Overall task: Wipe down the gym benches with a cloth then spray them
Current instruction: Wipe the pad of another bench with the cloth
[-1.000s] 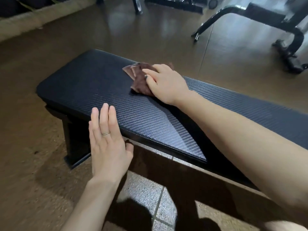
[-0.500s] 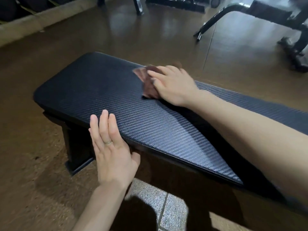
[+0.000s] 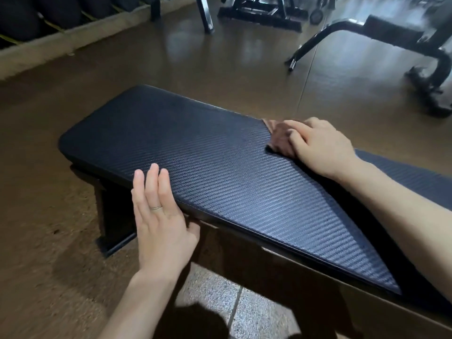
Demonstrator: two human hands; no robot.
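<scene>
Right hand (image 3: 320, 148): my grip curls over a crumpled brown cloth (image 3: 278, 138), pressing it to the worktop (image 3: 220, 167) at its far edge. Left hand (image 3: 159, 216): grip released, fingers straight and flat on the near edge, plain ring (image 3: 156, 207) worn. Worktop: long padded bench, dark ribbed weave, rounded corners.

Dark ribbed gym bench (image 3: 220, 172) on brown floor (image 3: 49, 167), brown cloth (image 3: 278, 140) on its pad
</scene>
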